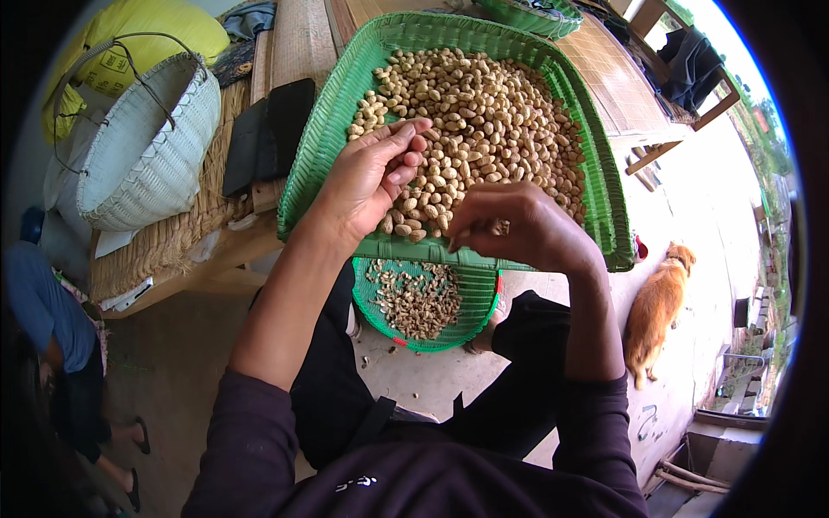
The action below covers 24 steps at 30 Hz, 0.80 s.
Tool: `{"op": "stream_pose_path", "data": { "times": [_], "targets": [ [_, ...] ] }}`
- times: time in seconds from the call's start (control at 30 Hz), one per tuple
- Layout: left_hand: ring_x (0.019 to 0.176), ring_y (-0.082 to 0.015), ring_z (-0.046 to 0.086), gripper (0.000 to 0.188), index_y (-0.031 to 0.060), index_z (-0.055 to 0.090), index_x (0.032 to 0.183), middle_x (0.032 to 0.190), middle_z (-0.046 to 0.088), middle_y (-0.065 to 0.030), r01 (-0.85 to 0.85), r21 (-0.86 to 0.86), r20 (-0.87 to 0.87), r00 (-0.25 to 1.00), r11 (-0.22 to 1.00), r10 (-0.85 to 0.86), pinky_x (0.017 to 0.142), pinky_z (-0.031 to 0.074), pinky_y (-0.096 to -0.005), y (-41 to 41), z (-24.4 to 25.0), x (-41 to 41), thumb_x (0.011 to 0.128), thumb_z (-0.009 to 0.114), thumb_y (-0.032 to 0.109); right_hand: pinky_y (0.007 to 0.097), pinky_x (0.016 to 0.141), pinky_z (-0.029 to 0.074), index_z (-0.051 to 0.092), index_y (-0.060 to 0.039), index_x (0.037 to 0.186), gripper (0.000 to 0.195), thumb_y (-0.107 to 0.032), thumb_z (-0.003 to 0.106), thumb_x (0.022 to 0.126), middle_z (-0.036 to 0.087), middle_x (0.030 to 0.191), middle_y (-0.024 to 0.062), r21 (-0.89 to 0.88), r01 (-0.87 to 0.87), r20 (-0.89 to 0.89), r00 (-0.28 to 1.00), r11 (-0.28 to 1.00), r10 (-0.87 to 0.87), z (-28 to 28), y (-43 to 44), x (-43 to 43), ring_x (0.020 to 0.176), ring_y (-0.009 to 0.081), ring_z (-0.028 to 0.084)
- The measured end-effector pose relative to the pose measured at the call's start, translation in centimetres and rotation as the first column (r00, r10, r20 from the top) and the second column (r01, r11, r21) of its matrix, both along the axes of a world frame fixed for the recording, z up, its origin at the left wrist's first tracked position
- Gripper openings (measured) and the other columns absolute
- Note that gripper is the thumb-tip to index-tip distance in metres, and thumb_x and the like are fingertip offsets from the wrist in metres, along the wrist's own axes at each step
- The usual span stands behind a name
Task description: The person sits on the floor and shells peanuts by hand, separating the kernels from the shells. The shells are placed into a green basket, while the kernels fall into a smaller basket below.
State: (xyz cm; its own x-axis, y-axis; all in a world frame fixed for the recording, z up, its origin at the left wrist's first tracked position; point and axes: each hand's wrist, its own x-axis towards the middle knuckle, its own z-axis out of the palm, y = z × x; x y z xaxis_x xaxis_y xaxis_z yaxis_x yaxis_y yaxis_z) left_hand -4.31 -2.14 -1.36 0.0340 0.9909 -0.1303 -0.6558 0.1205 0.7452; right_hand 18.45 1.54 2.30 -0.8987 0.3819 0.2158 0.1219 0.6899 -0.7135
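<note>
A green woven winnowing basket (324, 123) with a raised rim bears a heap of unshelled peanuts (486, 110). Over the left part of the heap is my left hand (382, 165), palm turned inward, fingers curled and thumb beside the forefinger. Whether a peanut sits between those fingertips is not clear. Near the basket's front edge, my right hand (518, 220) points its bent fingers downward; its fingertips are mostly hidden from me. Below, between my legs, a round green basket (476, 324) holds empty peanut shells (421, 304).
To the left, a white woven basket (162, 142) with a wire handle leans near a yellow sack (155, 32). A black folder-like object (269, 133) lies beside the peanut basket. A brown dog (657, 311) stands at right; another person (55, 311) is at left.
</note>
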Motion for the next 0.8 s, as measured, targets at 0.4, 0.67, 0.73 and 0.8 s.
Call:
{"op": "stream_pose_path", "data": {
  "times": [0.4,0.67,0.73,0.8],
  "targets": [
    [0.072,-0.0034,0.050,0.028,-0.0048,0.060,0.121,0.092,0.060,-0.0012,-0.032,0.004,-0.021,0.999,0.999,0.032,0.052,0.036,-0.0146,0.0,0.0,0.0,0.102,0.056,0.015,0.0403,0.065,0.050,0.065,-0.0063,0.083,0.014,-0.017,0.075,0.080,0.058,0.084,0.0082,0.373,0.181,-0.067,0.984,0.910,-0.168,-3.4,-2.5,-4.6,0.077,0.0278,0.063],
    [0.066,-0.0013,0.050,0.038,-0.0001,0.066,0.112,0.082,0.060,0.0030,0.030,0.016,-0.245,0.969,0.999,-0.025,0.050,0.035,-0.0139,-1.1,1.3,0.2,0.099,0.063,0.035,0.0290,0.059,0.047,0.069,-0.0063,0.090,0.014,-0.007,0.079,0.081,0.060,0.083,0.0033,0.036,0.400,-0.408,0.842,0.916,-0.352,-1.8,-0.5,-3.7,0.066,0.0137,0.056],
    [0.063,-0.0013,0.050,0.044,0.0004,0.068,0.107,0.079,0.061,0.0025,0.127,-0.038,-0.250,0.959,0.991,-0.132,0.048,0.033,-0.0138,-1.7,1.8,0.4,0.096,0.063,0.042,0.0261,0.058,0.046,0.070,-0.0070,0.091,0.016,-0.008,0.081,0.080,0.061,0.085,0.0015,0.053,0.440,-0.483,0.797,0.896,-0.363,-1.3,0.1,-3.2,0.066,0.0100,0.055],
    [0.062,-0.0014,0.047,0.037,0.0019,0.069,0.100,0.079,0.061,0.0025,0.220,0.000,-0.218,0.952,0.976,-0.215,0.047,0.031,-0.0144,-2.0,1.9,0.7,0.095,0.066,0.039,0.0253,0.058,0.046,0.071,-0.0073,0.093,0.017,-0.007,0.081,0.080,0.062,0.086,0.0016,0.058,0.425,-0.514,0.789,0.903,-0.338,-1.3,0.6,-2.9,0.068,0.0099,0.055]
  ]
}}
